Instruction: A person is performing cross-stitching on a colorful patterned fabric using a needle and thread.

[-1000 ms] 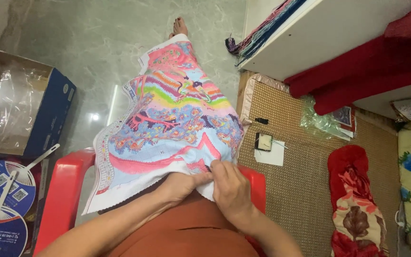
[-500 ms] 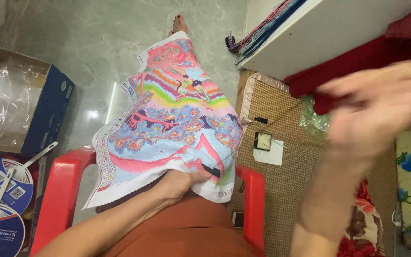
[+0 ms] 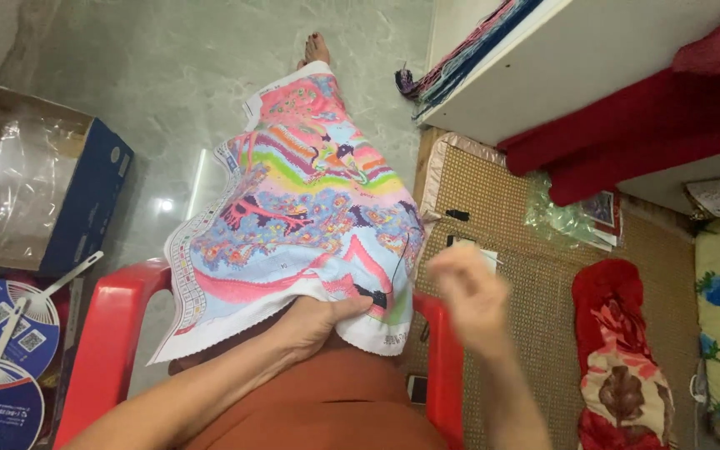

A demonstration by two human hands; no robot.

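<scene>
multicoloured embroidery cloth (image 3: 302, 217) draped over the lap, near edge pinched by the left hand (image 3: 320, 321), fingers clamped on it; right hand (image 3: 470, 293) raised beside it, blurred, finger state unclear. far left: blue cardboard box (image 3: 85, 208); round blue fans (image 3: 2, 358) below.

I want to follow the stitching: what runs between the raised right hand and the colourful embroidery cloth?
In the head view, a thin dark thread runs from the colourful embroidery cloth toward the blurred right hand; whether it reaches the fingers cannot be told.
</scene>
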